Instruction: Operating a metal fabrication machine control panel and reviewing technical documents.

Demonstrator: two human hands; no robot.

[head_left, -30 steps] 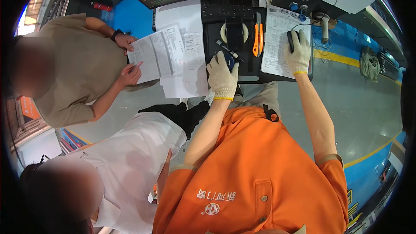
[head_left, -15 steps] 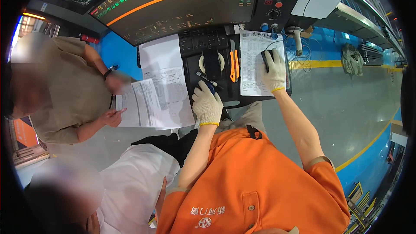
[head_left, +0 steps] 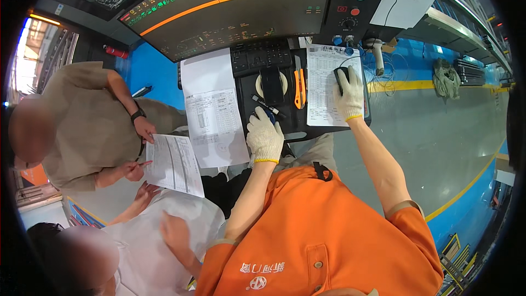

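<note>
My right hand (head_left: 349, 97), in a cream knitted glove, is closed over a black computer mouse (head_left: 342, 79). The mouse rests on a printed sheet (head_left: 323, 85) at the right of the black desk. At the desk's front edge, my gloved left hand (head_left: 265, 138) curls round a dark blue rounded thing (head_left: 269, 114), mostly hidden by the glove. Just beyond it lies a black-and-white marker (head_left: 267, 106). Farther back are a pale tape roll (head_left: 284, 83) with a black object across it, and an orange utility knife (head_left: 299, 85). A black keyboard (head_left: 260, 58) sits below the monitor.
A large monitor (head_left: 230, 13) and a button panel (head_left: 350, 8) rise behind the desk. A scanner (head_left: 377, 55) stands at the right. Printed papers (head_left: 213, 115) hang over the desk's left edge. Two people (head_left: 82, 126) are close on my left, one holding a sheet (head_left: 174, 164).
The person in brown has drawn the held sheet toward themselves, off the desk papers. The person in white has raised both hands near it. My hands stay in place; the view has shifted slightly.
</note>
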